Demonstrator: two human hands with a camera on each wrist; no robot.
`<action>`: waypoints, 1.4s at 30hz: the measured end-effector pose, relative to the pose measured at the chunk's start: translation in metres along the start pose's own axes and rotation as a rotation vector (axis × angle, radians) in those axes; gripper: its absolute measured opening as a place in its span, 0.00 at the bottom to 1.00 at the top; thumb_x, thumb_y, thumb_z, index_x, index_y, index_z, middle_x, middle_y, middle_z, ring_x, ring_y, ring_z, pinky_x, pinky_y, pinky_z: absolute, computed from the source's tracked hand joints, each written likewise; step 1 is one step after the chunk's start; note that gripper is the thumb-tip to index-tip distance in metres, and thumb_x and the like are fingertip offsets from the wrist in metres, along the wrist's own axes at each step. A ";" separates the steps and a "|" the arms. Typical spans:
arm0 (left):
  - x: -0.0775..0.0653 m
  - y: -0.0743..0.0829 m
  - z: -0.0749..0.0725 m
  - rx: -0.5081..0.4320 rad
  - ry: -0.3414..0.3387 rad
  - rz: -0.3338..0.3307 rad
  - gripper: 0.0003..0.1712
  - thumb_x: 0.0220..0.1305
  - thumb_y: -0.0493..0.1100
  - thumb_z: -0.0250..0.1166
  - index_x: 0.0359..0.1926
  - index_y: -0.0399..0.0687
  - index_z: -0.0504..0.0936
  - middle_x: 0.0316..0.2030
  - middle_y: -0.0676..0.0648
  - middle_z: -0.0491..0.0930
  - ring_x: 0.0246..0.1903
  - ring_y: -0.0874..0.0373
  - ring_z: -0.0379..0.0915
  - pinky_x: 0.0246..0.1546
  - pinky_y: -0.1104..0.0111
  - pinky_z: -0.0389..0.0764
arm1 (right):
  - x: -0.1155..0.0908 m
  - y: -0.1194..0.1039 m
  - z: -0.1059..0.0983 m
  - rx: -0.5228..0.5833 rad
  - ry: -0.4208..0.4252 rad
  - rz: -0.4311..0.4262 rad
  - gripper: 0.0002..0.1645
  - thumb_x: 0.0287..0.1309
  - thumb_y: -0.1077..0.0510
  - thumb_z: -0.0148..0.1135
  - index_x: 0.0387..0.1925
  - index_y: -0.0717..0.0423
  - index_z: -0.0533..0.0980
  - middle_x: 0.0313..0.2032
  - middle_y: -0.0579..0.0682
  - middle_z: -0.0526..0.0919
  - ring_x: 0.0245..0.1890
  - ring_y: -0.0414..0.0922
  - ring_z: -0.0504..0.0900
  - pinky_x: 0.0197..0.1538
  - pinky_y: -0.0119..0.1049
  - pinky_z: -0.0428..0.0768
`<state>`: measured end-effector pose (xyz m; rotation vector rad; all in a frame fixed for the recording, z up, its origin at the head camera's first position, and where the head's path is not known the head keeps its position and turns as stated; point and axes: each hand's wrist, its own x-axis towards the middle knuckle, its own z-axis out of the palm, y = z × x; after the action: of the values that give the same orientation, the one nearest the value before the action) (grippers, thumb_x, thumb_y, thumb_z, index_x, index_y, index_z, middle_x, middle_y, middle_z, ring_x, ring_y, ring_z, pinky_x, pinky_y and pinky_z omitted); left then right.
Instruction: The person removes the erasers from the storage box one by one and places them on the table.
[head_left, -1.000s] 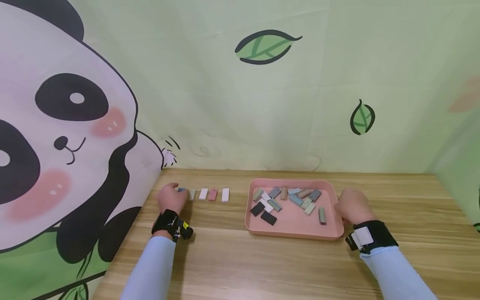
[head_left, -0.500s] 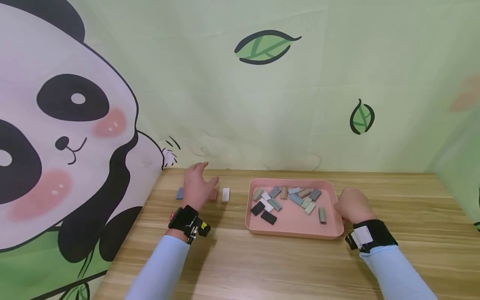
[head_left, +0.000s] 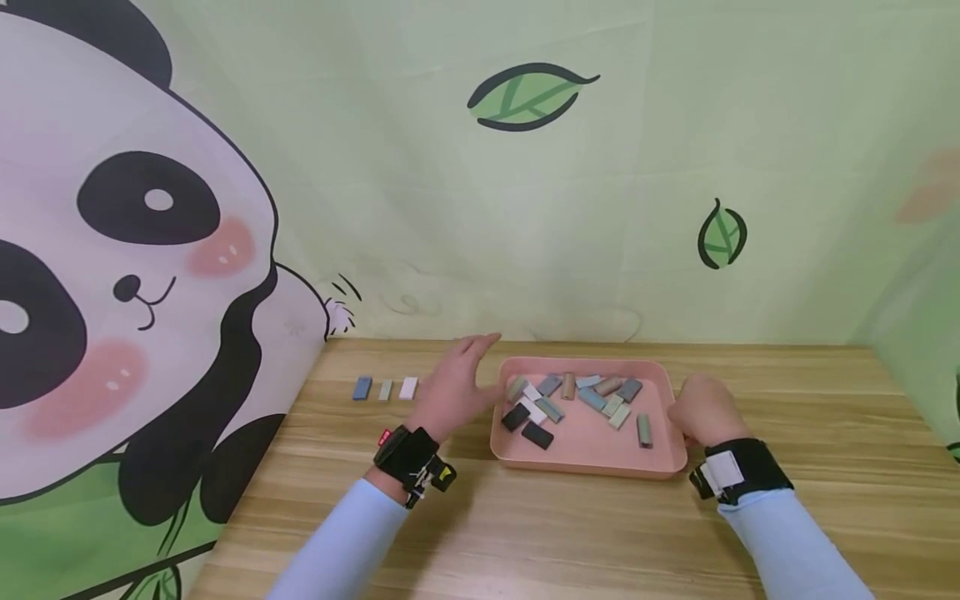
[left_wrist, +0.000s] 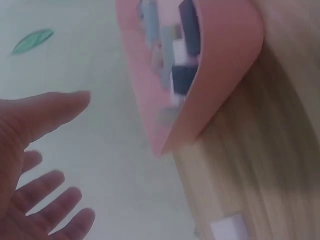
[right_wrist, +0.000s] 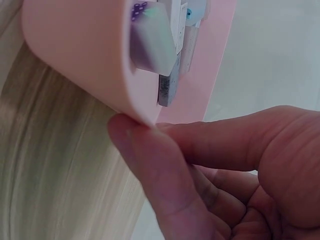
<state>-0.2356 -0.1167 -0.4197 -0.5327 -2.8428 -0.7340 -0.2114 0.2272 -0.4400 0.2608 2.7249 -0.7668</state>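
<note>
A pink tray holds several small blocks in grey, green, brown, white and black. My right hand pinches the tray's right rim between thumb and finger, which the right wrist view shows close up. My left hand hovers just left of the tray with its fingers spread and nothing in them. To its left, a blue block, a thin green block and a white block lie apart in a row. The left hand hides the table under it in the head view.
The wooden table meets a green cloth backdrop printed with a panda and leaves. One block in the tray shows purple dots in the right wrist view. The left wrist view is blurred.
My left hand has lifted from the blue block at the row's left end and moved right, over the row, to beside the tray, its fingers spreading. My right hand stays on the rim.
</note>
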 end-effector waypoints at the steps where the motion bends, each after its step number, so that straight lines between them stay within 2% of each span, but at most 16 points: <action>1: -0.001 0.004 0.003 0.006 -0.028 0.014 0.47 0.46 0.57 0.71 0.67 0.64 0.60 0.63 0.50 0.65 0.60 0.52 0.65 0.53 0.56 0.74 | 0.000 0.000 0.000 0.001 0.000 -0.001 0.11 0.51 0.64 0.50 0.26 0.68 0.77 0.18 0.55 0.76 0.13 0.44 0.76 0.16 0.30 0.71; 9: -0.005 0.024 0.032 0.108 -0.193 0.189 0.44 0.44 0.45 0.74 0.64 0.61 0.65 0.60 0.53 0.66 0.57 0.56 0.64 0.53 0.63 0.73 | 0.001 0.001 0.000 0.007 0.000 -0.006 0.11 0.51 0.64 0.50 0.27 0.68 0.77 0.18 0.55 0.76 0.13 0.44 0.76 0.16 0.29 0.70; 14: -0.007 0.031 0.045 0.148 -0.268 0.228 0.35 0.46 0.45 0.73 0.59 0.58 0.73 0.54 0.51 0.70 0.48 0.60 0.67 0.43 0.71 0.75 | 0.001 0.001 -0.001 0.010 -0.004 0.000 0.11 0.52 0.64 0.50 0.26 0.68 0.77 0.17 0.55 0.75 0.13 0.44 0.76 0.16 0.29 0.70; 16: -0.007 0.032 0.050 0.146 -0.291 0.240 0.31 0.46 0.45 0.72 0.55 0.56 0.76 0.50 0.51 0.74 0.44 0.61 0.68 0.38 0.73 0.74 | 0.001 0.001 -0.001 0.009 -0.003 -0.003 0.11 0.52 0.64 0.50 0.26 0.68 0.77 0.17 0.55 0.75 0.13 0.44 0.76 0.16 0.29 0.70; 20: -0.008 0.031 0.061 0.095 -0.339 0.258 0.21 0.49 0.42 0.69 0.48 0.54 0.81 0.44 0.52 0.79 0.39 0.62 0.70 0.34 0.75 0.72 | 0.001 0.001 0.000 0.007 0.002 -0.008 0.11 0.52 0.64 0.50 0.25 0.68 0.77 0.17 0.55 0.75 0.13 0.44 0.76 0.16 0.29 0.70; 23: -0.008 0.030 0.067 0.093 -0.369 0.277 0.15 0.50 0.41 0.67 0.42 0.53 0.83 0.36 0.53 0.81 0.31 0.63 0.69 0.29 0.76 0.67 | 0.002 0.002 0.000 0.007 0.006 -0.009 0.11 0.52 0.64 0.50 0.26 0.68 0.77 0.17 0.55 0.75 0.13 0.44 0.76 0.16 0.29 0.70; 27: -0.010 0.029 0.072 0.134 -0.386 0.291 0.09 0.50 0.41 0.67 0.35 0.53 0.82 0.26 0.54 0.78 0.23 0.64 0.63 0.23 0.75 0.62 | 0.002 0.002 0.000 0.007 0.009 -0.012 0.11 0.51 0.64 0.50 0.26 0.68 0.77 0.17 0.55 0.76 0.13 0.44 0.76 0.15 0.29 0.70; 37: -0.011 0.033 0.075 0.229 -0.383 0.313 0.03 0.52 0.41 0.66 0.28 0.56 0.81 0.24 0.55 0.75 0.24 0.63 0.66 0.27 0.73 0.65 | 0.000 0.001 -0.001 0.010 -0.003 -0.009 0.11 0.52 0.64 0.50 0.27 0.68 0.76 0.17 0.55 0.75 0.13 0.44 0.76 0.16 0.30 0.70; 42: -0.011 0.036 0.074 0.250 -0.382 0.293 0.03 0.54 0.40 0.64 0.28 0.56 0.81 0.26 0.55 0.72 0.27 0.60 0.67 0.28 0.72 0.66 | 0.000 0.001 -0.001 0.009 -0.003 -0.010 0.11 0.52 0.64 0.50 0.27 0.68 0.77 0.18 0.55 0.76 0.13 0.44 0.76 0.16 0.29 0.70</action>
<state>-0.2167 -0.0536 -0.4704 -1.1185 -3.0241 -0.2400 -0.2112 0.2286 -0.4399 0.2483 2.7226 -0.7818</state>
